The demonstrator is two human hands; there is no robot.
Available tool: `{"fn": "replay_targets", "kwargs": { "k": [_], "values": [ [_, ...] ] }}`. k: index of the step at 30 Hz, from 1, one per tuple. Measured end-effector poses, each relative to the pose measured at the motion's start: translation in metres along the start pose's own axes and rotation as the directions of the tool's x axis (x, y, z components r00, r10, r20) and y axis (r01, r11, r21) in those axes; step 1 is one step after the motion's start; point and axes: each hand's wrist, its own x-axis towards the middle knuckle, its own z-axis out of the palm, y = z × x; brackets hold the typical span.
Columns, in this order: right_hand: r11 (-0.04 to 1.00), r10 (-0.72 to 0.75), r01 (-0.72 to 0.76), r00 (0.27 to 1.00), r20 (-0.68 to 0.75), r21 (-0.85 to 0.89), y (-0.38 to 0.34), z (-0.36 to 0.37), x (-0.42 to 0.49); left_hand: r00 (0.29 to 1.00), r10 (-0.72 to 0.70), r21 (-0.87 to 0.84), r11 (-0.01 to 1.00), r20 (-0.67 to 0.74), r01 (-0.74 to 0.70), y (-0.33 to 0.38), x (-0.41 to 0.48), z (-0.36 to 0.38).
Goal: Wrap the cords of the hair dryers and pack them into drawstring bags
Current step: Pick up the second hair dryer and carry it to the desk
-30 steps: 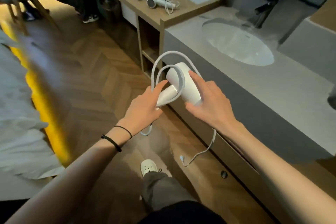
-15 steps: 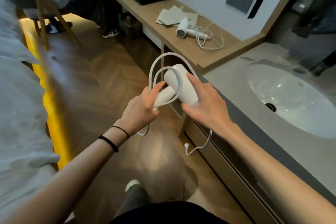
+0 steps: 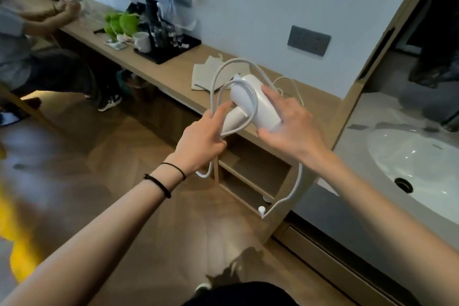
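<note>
No legible text anywhere.

forearms (image 3: 104,228) bare | left wrist — two black bands (image 3: 158,184) | trousers (image 3: 238,293) — dark

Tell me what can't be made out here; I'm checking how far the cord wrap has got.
Head view only:
- Where the loose cord on the counter leads: hidden behind the held hair dryer.
- Type of plug: too small, blurred.
- Count of bags: partly behind the cord loops.
- Fingertips of left hand: hidden underneath.

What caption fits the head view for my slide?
Left hand holds the looped cord, right hand grips the white hair dryer; plug dangles.
</note>
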Motion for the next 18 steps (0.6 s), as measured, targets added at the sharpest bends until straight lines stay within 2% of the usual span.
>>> {"fn": "replay_targets", "kwargs": {
  "k": [10, 18],
  "values": [
    [0.982, 0.031, -0.058, 0.988, -0.15, -0.178, 0.018, -0.013, 0.16, 0.983, 0.182, -0.079, 0.98, -0.039, -0.184, -0.052, 0.181, -0.013],
    [0.947, -0.017, -0.05, 0.979, -0.204, -0.319, 0.06, -0.039, 0.286, 0.972, 0.205, -0.073, 0.974, -0.119, -0.214, -0.059, 0.323, -0.012]
  ]
}}
